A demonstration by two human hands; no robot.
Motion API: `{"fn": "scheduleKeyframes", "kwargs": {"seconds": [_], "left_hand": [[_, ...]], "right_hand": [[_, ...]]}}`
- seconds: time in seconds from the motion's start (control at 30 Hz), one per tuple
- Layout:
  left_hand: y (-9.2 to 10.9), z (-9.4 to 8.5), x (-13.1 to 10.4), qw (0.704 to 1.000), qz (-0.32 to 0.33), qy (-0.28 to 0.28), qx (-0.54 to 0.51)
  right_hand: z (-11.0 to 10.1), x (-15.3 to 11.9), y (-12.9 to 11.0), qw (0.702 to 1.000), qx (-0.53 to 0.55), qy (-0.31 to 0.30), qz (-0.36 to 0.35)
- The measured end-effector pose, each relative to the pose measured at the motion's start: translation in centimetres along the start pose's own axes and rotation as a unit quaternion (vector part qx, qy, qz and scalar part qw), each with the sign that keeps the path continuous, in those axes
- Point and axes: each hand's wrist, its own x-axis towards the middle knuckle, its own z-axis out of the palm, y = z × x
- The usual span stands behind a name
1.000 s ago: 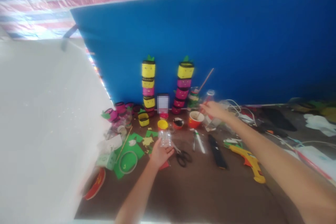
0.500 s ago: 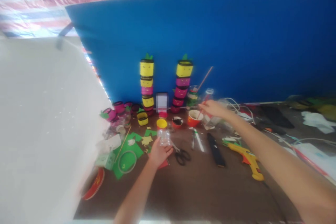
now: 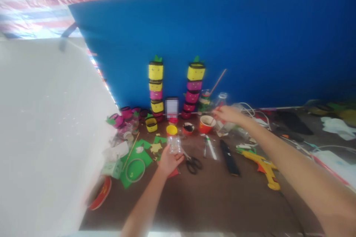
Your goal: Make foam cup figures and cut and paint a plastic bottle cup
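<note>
My left hand (image 3: 170,161) is closed round the lower end of a clear plastic piece (image 3: 174,144), which looks like a cut bottle section. My right hand (image 3: 226,114) pinches a thin reddish stick, perhaps a paintbrush (image 3: 213,121), whose tip dips into an orange-red cup (image 3: 205,127). Left of that cup stand a small container of dark stuff (image 3: 188,129) and a yellow cup (image 3: 171,130). Black-handled scissors (image 3: 193,164) lie just right of my left hand. Blur hides the finer detail of the stick's end.
Two stacks of yellow and pink containers (image 3: 155,72) stand against the blue board (image 3: 250,44). Green sheets (image 3: 144,155) and a tape roll (image 3: 135,170) lie left. A yellow glue gun (image 3: 264,168), a black case (image 3: 229,158) and a white pen (image 3: 211,148) lie right.
My right hand stays over the orange-red cup, and the stick's visible part looks slightly lower. My left hand keeps its hold on the clear plastic piece.
</note>
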Motion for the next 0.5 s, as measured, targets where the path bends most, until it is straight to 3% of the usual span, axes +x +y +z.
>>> {"fn": "scheduleKeyframes", "kwargs": {"seconds": [0.1, 0.23, 0.4, 0.5], "left_hand": [[0.00, -0.03, -0.03, 1.000, 0.003, -0.007, 0.000], [0.04, 0.03, -0.08, 1.000, 0.002, -0.004, 0.007], [0.04, 0.17, -0.05, 1.000, -0.001, 0.011, 0.004], [0.02, 0.13, -0.07, 1.000, 0.001, -0.002, 0.003]], "right_hand": [[-0.08, -0.07, 0.00, 0.997, 0.019, -0.065, 0.045], [-0.39, -0.48, -0.41, 0.994, 0.039, -0.083, 0.059], [-0.42, -0.52, -0.37, 0.997, 0.051, -0.052, 0.037], [-0.30, -0.40, -0.30, 0.999, 0.038, 0.001, 0.014]]}}
